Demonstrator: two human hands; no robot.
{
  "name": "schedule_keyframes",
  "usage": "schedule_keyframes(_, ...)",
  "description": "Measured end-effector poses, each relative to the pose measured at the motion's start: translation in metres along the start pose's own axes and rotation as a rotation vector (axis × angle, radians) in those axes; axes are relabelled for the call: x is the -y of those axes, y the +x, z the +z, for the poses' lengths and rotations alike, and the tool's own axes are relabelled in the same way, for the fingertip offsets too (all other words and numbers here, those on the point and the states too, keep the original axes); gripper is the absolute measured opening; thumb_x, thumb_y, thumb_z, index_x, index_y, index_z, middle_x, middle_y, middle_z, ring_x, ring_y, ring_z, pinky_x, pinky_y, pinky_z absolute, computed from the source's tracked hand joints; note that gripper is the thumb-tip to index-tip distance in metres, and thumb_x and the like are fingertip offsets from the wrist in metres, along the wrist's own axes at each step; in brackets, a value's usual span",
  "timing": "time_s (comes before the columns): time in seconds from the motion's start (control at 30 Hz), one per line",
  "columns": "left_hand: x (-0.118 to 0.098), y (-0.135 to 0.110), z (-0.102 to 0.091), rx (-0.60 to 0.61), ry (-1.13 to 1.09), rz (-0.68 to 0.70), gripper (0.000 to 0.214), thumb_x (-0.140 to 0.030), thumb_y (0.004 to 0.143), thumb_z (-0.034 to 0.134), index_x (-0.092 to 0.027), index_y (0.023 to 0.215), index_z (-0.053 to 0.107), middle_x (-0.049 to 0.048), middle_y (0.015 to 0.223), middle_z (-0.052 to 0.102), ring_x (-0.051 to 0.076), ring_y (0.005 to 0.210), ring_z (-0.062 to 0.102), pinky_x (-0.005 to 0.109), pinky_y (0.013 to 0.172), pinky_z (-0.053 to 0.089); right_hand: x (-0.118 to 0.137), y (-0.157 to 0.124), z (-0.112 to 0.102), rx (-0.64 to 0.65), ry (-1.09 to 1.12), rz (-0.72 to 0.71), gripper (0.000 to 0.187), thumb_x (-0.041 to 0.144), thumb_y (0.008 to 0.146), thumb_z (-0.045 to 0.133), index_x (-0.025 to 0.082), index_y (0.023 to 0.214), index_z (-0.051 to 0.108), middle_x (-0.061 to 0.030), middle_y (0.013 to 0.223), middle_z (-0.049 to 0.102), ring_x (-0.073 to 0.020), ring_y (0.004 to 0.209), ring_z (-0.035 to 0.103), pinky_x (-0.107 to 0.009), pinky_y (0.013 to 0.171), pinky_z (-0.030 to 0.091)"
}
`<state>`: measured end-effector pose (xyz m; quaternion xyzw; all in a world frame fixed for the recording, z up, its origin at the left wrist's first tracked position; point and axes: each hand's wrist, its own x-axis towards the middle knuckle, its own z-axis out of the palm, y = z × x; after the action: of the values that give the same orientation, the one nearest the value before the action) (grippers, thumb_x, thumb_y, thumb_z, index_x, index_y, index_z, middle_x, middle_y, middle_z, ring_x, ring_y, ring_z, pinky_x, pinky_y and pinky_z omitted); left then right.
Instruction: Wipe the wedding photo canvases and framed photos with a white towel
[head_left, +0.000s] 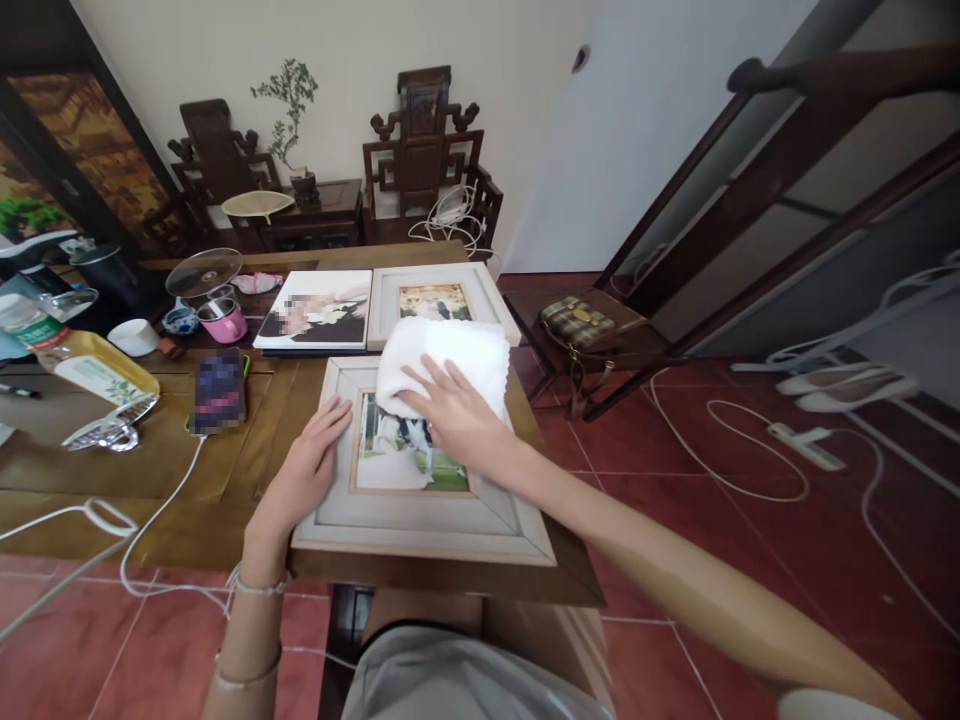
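A picture frame (420, 522) with a wide pale border lies flat near the table's front edge, a photo (390, 460) inside it. Along its left border rests my left hand (306, 470), fingers stretched flat over the wood. My right hand (457, 410) presses a thick white cloth (472, 350) onto the upper part of this frame, fingers apart on top of the fabric. The cloth hides the frame's upper right and some of the photo. It also overlaps a second pale frame (386, 300) behind. Beside that one sits a white-edged picture panel (315, 310).
Left on the wooden table (240, 510) are a phone (219, 390) on a white cable, an oil bottle (97, 360), a pink mug (223, 320) and a white cup (133, 337). A chair (637, 335) bearing a plaid bag (576, 322) stands right. Cables cross the red floor.
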<state>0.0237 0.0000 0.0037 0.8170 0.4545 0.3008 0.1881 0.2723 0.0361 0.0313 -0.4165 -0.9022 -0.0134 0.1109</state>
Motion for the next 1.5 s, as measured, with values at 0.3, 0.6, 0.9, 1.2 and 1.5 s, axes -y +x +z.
schedule_keyframes(0.3,0.0,0.0,0.001,-0.002,0.018,-0.011,0.048,-0.013,0.095,0.032,-0.019,0.14,0.049,0.0095,0.147,0.047,0.021,0.144,0.03,0.05,0.119,0.024,0.043,-0.056,-0.033,0.303,0.177,-0.176,0.058,-0.004,0.075,0.051,0.016,0.129,0.058,-0.0191,0.15,0.04,-0.0418,0.143,0.024,-0.064,0.112,0.024)
schedule_keyframes(0.6,-0.001,0.0,0.001,-0.003,0.036,-0.014,0.048,-0.013,0.095,0.032,-0.019,0.14,0.048,0.0094,0.148,0.047,0.021,0.144,0.029,0.05,0.119,0.025,0.082,-0.115,-0.046,0.299,0.4,-0.33,0.025,0.023,0.088,0.058,0.025,0.11,0.068,-0.0097,0.15,0.044,-0.038,0.141,0.031,-0.061,0.111,0.03)
schedule_keyframes(0.9,-0.003,0.0,-0.001,0.026,0.02,-0.007,0.048,-0.014,0.096,0.031,-0.019,0.141,0.047,0.01,0.15,0.044,0.021,0.145,0.028,0.05,0.12,0.023,0.033,-0.046,-0.019,0.143,0.113,-0.121,0.05,-0.004,0.082,0.046,0.015,0.124,0.061,-0.0167,0.15,0.042,-0.038,0.144,0.024,-0.061,0.115,0.022)
schedule_keyframes(1.2,-0.002,0.001,-0.001,0.023,0.03,-0.004,0.046,-0.016,0.097,0.03,-0.019,0.14,0.048,0.0094,0.149,0.045,0.023,0.144,0.029,0.05,0.12,0.024,0.014,-0.001,-0.011,0.068,-0.039,-0.021,0.053,-0.009,0.081,0.038,0.012,0.125,0.06,-0.0191,0.15,0.04,-0.045,0.142,0.024,-0.066,0.111,0.024)
schedule_keyframes(1.5,0.001,-0.001,0.001,0.01,0.021,-0.005,0.048,-0.014,0.096,0.032,-0.02,0.14,0.047,0.0093,0.148,0.046,0.021,0.145,0.029,0.051,0.119,0.023,0.057,-0.066,-0.043,0.363,0.373,-0.226,0.049,0.0,0.077,0.052,0.019,0.121,0.063,-0.0147,0.151,0.041,-0.037,0.143,0.026,-0.065,0.111,0.024)
